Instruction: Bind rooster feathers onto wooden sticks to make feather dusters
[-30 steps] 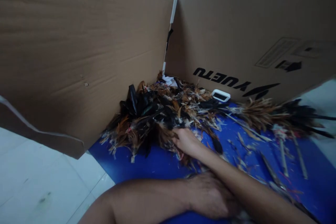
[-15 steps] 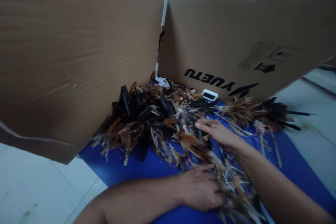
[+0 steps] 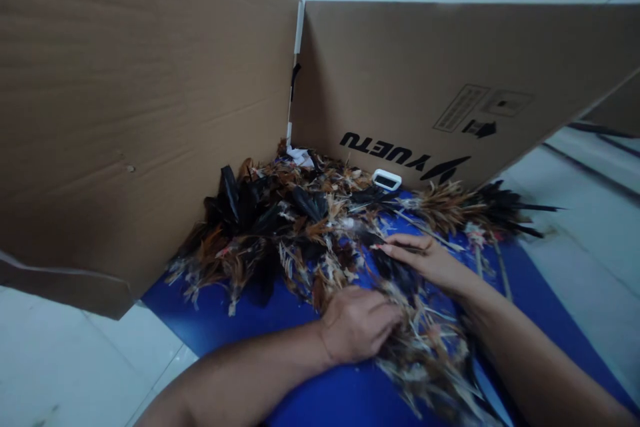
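We see a loose bundle of feathers [image 3: 425, 353], brown, black and pale, with thin stiff quills sticking out at ragged angles, lying on the blue mat [image 3: 260, 323] between the two hands. The left hand [image 3: 357, 323] lies palm down on the near end of that bundle, fingers curled over the quills, pressing them to the mat; whether the fingers actually close around any we cannot tell, since the feathers blur there. Just beyond it, the right hand [image 3: 425, 257] rests flat and unclenched, fingers stretched toward the left, fingertips touching dark feathers at the edge of the big feather pile [image 3: 285, 227].

That pile is soft and tangled, glossy black plumes mixed with rust-brown ones, heaped beyond and to the left of both hands into the corner of the cardboard screen [image 3: 150, 113]. The cardboard is plain corrugated brown, two tall panels meeting at a taped white seam, the right panel printed with black lettering. A small white rectangular object [image 3: 387, 179] sits at the foot of that panel, beyond the right hand. Farther right, a long feather duster [image 3: 480, 207] lies along the mat's far edge, its black tip reaching onto the white tiled floor [image 3: 590, 240].

Bare mat lies open to the left of the left hand, ending in a straight edge against the tiles.
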Available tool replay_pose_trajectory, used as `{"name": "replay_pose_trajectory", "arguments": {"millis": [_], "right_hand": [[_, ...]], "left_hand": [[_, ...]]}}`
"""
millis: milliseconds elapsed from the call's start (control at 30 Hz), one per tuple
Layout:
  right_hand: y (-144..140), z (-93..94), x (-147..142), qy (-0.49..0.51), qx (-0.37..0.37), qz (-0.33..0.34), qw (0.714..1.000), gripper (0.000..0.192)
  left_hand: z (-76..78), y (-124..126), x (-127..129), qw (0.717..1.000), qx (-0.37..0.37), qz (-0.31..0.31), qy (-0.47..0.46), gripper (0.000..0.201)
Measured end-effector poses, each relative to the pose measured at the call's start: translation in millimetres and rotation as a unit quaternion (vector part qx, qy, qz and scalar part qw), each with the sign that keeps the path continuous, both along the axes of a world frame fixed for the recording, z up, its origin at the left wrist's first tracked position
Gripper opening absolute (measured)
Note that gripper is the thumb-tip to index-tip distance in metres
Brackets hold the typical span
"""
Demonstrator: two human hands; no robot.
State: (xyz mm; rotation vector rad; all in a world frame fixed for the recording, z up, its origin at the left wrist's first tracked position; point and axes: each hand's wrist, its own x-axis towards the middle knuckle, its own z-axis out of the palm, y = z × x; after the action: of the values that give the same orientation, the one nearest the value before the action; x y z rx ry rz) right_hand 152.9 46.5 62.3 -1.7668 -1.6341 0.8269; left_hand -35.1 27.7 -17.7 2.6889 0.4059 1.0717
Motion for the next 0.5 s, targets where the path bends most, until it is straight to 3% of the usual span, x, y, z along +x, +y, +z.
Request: {"name": "replay_pose_trajectory", "arguments": {"millis": [100, 200, 367, 500], "right_hand": [[-7, 3.2, 5, -0.054, 0.003, 0.053, 0.997, 0.036], [-14, 8.1, 4, -0.094, -0.006, 0.095, 0.991, 0.033], [-25, 10.9, 1, -0.096, -0.023, 0.107, 0.989, 0.029], [-28, 8.2, 5, -0.11, -0.029, 0.109, 0.988, 0.03]], "left_hand": [[7.9, 14, -7, 0.991, -0.042, 0.11, -0.06, 0.035], [8.3, 30, -9, 0.983, -0.031, 0.178, -0.035, 0.041], [5.7, 38, -7, 0.977, -0.05, 0.192, 0.076, 0.027], [8.3, 36, -7, 0.974, -0.091, 0.188, 0.089, 0.023]]}}
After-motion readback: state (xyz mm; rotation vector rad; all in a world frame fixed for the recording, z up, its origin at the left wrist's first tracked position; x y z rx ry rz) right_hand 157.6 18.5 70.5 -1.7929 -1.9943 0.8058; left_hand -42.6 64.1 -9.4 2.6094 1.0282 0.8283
